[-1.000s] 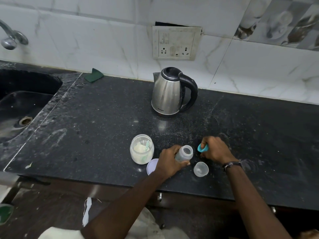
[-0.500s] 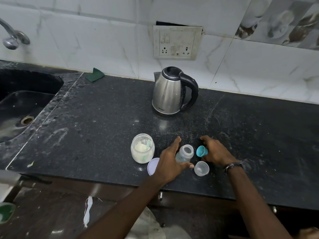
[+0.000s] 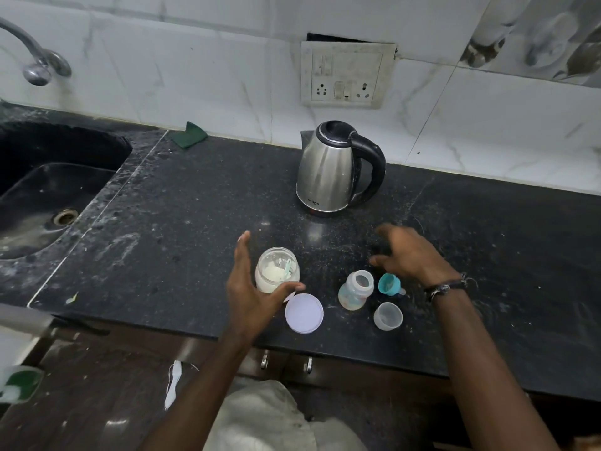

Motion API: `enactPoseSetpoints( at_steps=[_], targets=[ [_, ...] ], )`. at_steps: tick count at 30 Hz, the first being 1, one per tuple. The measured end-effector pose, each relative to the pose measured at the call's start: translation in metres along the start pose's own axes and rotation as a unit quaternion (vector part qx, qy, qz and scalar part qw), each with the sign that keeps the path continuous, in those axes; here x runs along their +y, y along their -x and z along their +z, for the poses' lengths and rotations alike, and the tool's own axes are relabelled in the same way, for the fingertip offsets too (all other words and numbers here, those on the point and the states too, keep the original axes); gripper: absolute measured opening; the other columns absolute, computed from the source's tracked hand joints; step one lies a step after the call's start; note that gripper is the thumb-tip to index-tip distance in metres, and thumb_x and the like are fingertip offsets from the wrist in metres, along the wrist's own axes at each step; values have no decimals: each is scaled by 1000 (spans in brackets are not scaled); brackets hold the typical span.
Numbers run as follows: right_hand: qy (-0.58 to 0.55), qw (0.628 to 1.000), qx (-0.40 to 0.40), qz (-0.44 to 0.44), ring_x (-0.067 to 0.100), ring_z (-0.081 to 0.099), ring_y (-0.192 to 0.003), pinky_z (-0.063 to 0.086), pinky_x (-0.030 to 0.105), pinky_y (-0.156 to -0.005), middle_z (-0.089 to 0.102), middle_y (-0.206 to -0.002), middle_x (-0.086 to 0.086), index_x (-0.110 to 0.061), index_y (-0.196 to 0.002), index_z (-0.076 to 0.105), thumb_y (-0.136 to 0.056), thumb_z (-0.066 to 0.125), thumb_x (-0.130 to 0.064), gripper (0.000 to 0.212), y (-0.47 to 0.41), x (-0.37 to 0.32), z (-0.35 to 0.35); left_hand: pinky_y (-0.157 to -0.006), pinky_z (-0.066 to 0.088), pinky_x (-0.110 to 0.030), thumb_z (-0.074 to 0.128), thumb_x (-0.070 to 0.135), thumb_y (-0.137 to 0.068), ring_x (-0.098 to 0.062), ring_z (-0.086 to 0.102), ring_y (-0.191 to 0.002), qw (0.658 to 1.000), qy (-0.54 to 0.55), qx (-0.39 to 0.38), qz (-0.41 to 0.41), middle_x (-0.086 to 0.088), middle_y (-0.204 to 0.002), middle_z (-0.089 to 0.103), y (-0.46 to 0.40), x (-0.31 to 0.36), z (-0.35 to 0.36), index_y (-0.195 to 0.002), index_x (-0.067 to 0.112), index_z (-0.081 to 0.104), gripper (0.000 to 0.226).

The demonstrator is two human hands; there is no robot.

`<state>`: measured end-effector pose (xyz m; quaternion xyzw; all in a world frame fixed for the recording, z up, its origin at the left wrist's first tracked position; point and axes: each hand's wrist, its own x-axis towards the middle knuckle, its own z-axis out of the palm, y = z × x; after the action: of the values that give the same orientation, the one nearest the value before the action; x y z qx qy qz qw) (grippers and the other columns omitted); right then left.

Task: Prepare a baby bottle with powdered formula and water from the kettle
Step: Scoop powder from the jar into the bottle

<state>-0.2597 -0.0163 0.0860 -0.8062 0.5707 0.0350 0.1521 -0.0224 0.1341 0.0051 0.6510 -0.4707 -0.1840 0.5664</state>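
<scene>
Between my two hands the pieces sit spread on the black counter (image 3: 487,239). My left hand (image 3: 250,288) is spread wide, fingers straight, cupped round the near-left side of the formula jar (image 3: 276,271) but not yet closed on it; whether the thumb touches the glass I cannot tell. My right hand (image 3: 409,255) hovers with loose, blurred fingers and holds nothing.

I judge the step to be the powder: the baby bottle (image 3: 356,292) stands uncapped just below my right fingertips, its mouth bare, the teal collar with teat (image 3: 390,284) lying just beside it and the clear cap (image 3: 387,316) nearer me. The jar's white lid (image 3: 304,313) lies flat under my left thumb. Next I need to steady the jar and lift a level measure with the pale green scoop (image 3: 287,268) resting inside, then carry it to the narrow bottle mouth without spilling.

The bottle looks small, clear and seemingly empty, with faint coloured print low on its side. The kettle (image 3: 328,170) waits well beyond my fingers, lid down.
</scene>
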Motion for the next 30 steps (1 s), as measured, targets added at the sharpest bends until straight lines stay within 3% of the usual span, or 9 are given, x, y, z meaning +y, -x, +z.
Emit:
enactPoseSetpoints(
  at_steps=[1, 4, 7, 11, 14, 17, 21, 25, 30],
  targets=[
    [-12, 999, 19, -31, 30, 57, -117, 50, 48, -95, 60, -129, 11, -18, -131, 53, -84, 74, -36, 55, -1, -13, -5, -118, 24, -13, 92, 46, -48, -18, 31, -149, 999, -7, -16, -28, -3, -161, 31, -1, -8, -3, -156, 7, 26, 132],
    [-48, 987, 57, -145, 25, 58, -114, 49, 44, -95, 63, -122, 5, -23, -117, 64, -88, 69, -34, 31, -3, -56, -12, -116, 39, -45, 99, 42, -39, -8, 25, -149, 993, -16, -69, -98, 3, -165, 22, -1, -31, -4, -159, 14, 17, 149],
    [-37, 969, 35, -242, 21, 57, -108, 49, 42, -91, 62, -113, 1, -24, -103, 70, -89, 66, -29, 16, -7, -101, -5, -117, 36, -41, 95, 57, -34, 4, 29, -142, 989, -9, -87, -123, 11, -159, 29, 2, -46, 1, -159, 17, 18, 152],
    [94, 953, -10, -289, 27, 60, -103, 52, 41, -79, 61, -108, 5, -22, -97, 74, -84, 65, -23, 16, -20, -145, 19, -101, 53, -42, 93, 64, -44, -6, 61, -121, 991, 14, -96, -98, 17, -131, 63, 1, -57, 6, -142, 37, 43, 113],
    [191, 938, -19, -288, 31, 61, -102, 44, 34, -69, 62, -111, 8, -17, -102, 71, -83, 65, -17, 19, -28, -163, 40, -94, 56, -45, 94, 53, -55, -7, 65, -115, 993, 20, -84, -81, 15, -126, 67, 0, -64, 10, -133, 45, 51, 90],
    [254, 927, 0, -275, 31, 61, -107, 43, 38, -73, 64, -116, 9, -14, -108, 66, -88, 59, -16, 21, -32, -171, 53, -96, 56, -40, 94, 52, -56, -4, 64, -116, 994, 24, -78, -77, 20, -127, 64, 1, -67, 13, -132, 47, 50, 87],
    [302, 915, 21, -266, 30, 60, -108, 42, 39, -85, 67, -115, 8, -18, -106, 65, -92, 52, -16, 19, -33, -170, 60, -98, 48, -16, 86, 67, -55, 12, 55, -119, 993, 13, -82, -81, 38, -129, 55, 5, -68, 16, -133, 60, 42, 89],
    [307, 913, 20, -269, 30, 60, -107, 40, 41, -88, 68, -113, 8, -18, -104, 65, -93, 52, -15, 17, -32, -164, 62, -102, 50, -24, 89, 60, -58, 1, 57, -124, 993, 15, -85, -84, 20, -137, 58, 9, -75, 19, -143, 38, 44, 98],
    [263, 922, -15, -282, 32, 60, -103, 43, 47, -90, 66, -108, 11, -13, -94, 61, -84, 65, -14, 11, -32, -156, 53, -97, 40, -4, 90, 54, -60, 9, 53, -124, 994, 15, -85, -70, 35, -135, 53, 11, -72, 16, -139, 50, 40, 94]
  ],
)
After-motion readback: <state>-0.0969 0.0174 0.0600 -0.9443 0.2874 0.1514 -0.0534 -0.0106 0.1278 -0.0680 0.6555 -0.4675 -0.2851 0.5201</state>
